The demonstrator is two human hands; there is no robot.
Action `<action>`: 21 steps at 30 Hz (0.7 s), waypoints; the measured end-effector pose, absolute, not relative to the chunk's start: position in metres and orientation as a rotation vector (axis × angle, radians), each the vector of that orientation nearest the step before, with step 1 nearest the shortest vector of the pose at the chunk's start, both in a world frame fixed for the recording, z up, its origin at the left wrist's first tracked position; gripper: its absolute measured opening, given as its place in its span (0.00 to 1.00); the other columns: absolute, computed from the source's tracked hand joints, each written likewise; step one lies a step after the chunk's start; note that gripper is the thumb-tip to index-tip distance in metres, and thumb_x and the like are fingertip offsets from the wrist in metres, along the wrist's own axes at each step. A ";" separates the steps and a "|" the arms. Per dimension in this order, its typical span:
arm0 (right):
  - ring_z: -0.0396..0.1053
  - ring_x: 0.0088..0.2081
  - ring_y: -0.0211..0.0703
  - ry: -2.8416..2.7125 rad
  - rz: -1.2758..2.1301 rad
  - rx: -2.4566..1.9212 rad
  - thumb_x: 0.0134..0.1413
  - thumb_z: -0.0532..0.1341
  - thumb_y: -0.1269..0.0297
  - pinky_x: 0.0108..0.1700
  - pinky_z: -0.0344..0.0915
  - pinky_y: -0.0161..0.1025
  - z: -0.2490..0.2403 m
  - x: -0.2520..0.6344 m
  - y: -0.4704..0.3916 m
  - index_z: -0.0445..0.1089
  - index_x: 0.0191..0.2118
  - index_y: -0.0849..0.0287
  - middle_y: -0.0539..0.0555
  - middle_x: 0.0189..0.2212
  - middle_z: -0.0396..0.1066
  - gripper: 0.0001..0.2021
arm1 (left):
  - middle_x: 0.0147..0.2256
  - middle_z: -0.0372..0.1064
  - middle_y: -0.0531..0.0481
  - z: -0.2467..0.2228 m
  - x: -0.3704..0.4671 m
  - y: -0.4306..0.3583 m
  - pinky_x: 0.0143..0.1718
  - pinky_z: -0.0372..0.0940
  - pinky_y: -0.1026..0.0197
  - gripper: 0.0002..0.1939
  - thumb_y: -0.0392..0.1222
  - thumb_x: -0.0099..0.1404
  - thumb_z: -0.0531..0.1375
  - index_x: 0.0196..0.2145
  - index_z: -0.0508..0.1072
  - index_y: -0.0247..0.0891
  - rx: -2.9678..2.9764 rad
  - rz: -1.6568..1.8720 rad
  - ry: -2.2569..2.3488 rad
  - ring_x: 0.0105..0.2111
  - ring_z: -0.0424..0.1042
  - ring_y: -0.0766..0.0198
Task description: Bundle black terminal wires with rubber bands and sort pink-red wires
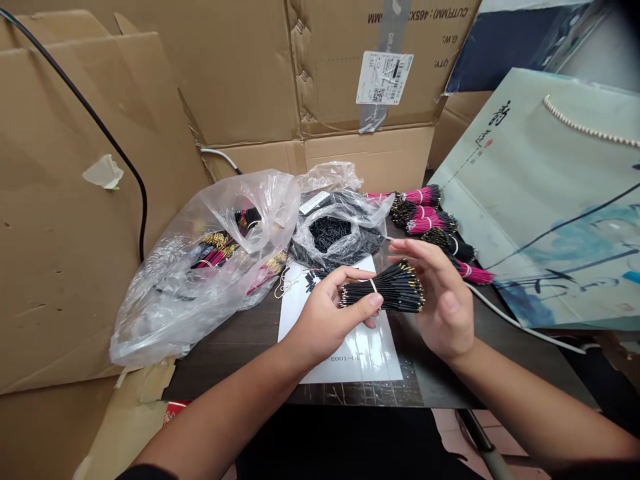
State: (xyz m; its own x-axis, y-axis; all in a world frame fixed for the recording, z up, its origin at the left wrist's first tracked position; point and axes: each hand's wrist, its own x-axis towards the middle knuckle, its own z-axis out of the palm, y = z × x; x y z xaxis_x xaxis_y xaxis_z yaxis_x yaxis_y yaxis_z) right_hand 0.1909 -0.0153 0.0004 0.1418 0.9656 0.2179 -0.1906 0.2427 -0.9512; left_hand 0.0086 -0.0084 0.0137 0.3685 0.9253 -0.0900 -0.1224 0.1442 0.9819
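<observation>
A bundle of thin black wires (397, 290) with gold tips is tied by a white band near its middle. My left hand (333, 310) grips it at the band, thumb on top. At the bundle's gold-tipped right end, my right hand (443, 300) is held with its palm toward the wires and its fingers apart. Beneath my hands lies a white printed sheet (345, 367). Behind them an open plastic bag (303, 237) shows many small black pieces (330, 233).
A large clear bag (150, 320) with wire bundles lies at left. Several pink and black bundles (433, 220) are at back right, beside a pale paper bag (550, 200). Cardboard (240, 80) stands behind the dark table (225, 360). A white cable (525, 327) runs at right.
</observation>
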 end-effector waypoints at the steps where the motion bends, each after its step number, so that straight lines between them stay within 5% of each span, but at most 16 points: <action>1: 0.64 0.63 0.59 -1.072 1.025 -0.908 0.53 0.64 0.39 0.66 0.58 0.56 0.001 0.186 -0.015 0.77 0.54 0.46 0.53 0.59 0.71 0.26 | 0.41 0.75 0.48 0.011 0.008 -0.007 0.35 0.75 0.58 0.17 0.45 0.63 0.69 0.48 0.75 0.41 1.239 0.961 0.903 0.31 0.76 0.64; 3: 0.66 0.61 0.55 -1.045 1.029 -0.877 0.65 0.55 0.41 0.65 0.59 0.55 0.001 0.177 -0.013 0.75 0.57 0.48 0.55 0.58 0.72 0.25 | 0.45 0.77 0.46 0.006 0.009 -0.006 0.43 0.74 0.55 0.17 0.43 0.62 0.70 0.48 0.76 0.41 1.381 1.024 0.924 0.39 0.78 0.59; 7: 0.69 0.59 0.51 -0.972 1.144 -0.952 0.69 0.51 0.42 0.64 0.60 0.51 -0.004 0.170 -0.009 0.76 0.56 0.50 0.55 0.55 0.75 0.26 | 0.47 0.78 0.45 -0.007 0.011 -0.005 0.52 0.71 0.52 0.17 0.41 0.61 0.71 0.48 0.78 0.40 1.564 1.069 0.954 0.48 0.77 0.54; 15: 0.70 0.57 0.50 -1.023 1.188 -1.001 0.67 0.58 0.46 0.60 0.64 0.48 -0.015 0.166 -0.009 0.75 0.57 0.51 0.56 0.54 0.76 0.22 | 0.45 0.80 0.46 -0.022 0.011 -0.011 0.52 0.71 0.52 0.16 0.42 0.60 0.71 0.47 0.80 0.41 1.774 1.162 1.039 0.46 0.78 0.55; 21: 0.67 0.60 0.55 -1.516 0.986 -1.047 0.68 0.58 0.51 0.64 0.60 0.56 -0.008 0.188 -0.001 0.68 0.64 0.48 0.58 0.60 0.70 0.23 | 0.46 0.80 0.46 -0.027 0.008 -0.006 0.53 0.70 0.51 0.17 0.45 0.60 0.72 0.46 0.79 0.40 1.601 1.120 1.038 0.47 0.78 0.53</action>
State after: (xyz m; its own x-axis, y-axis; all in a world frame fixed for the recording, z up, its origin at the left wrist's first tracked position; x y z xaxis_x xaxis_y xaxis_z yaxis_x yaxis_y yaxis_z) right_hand 0.1876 -0.0013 -0.0082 -0.1202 0.9536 0.2760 0.1341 0.2911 -0.9473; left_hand 0.0085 -0.0058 -0.0273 0.2384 0.9482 0.2097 0.1368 -0.2466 0.9594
